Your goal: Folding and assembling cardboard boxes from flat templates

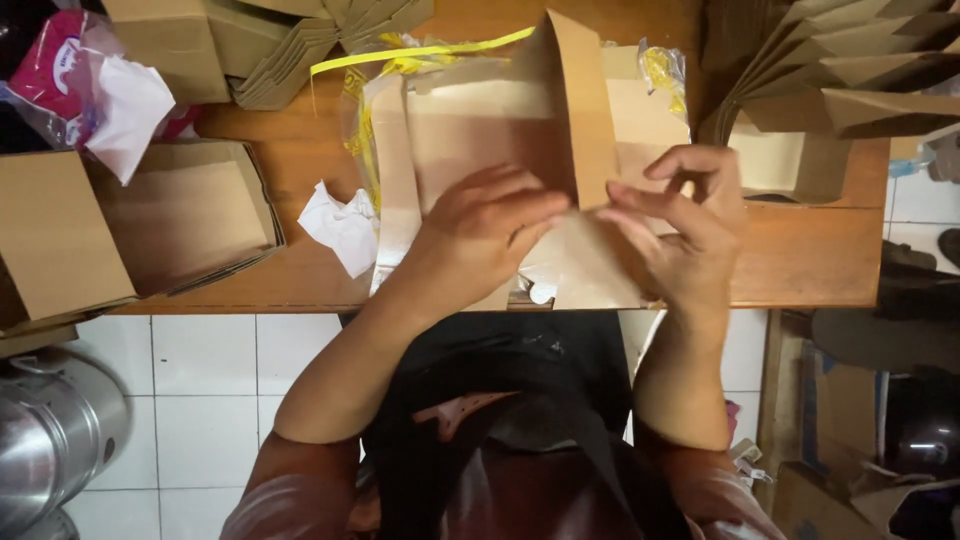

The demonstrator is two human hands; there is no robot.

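Observation:
A flat brown cardboard box blank (480, 130) lies on the wooden table (800, 260), one long flap standing upright in its middle. My left hand (490, 225) presses down on the blank's near panel, fingers spread and touching the foot of that flap. My right hand (680, 225) pinches the flap's lower edge between thumb and fingers. Under the blank lies a clear plastic bag with a yellow strip (400, 60), holding more blanks.
Folded brown boxes (170, 215) sit at the table's left; stacks of flat blanks (290, 45) at the back left and back right (860, 60). A crumpled white paper (342, 228) lies beside the blank. A steel pot (50, 430) stands on the tiled floor.

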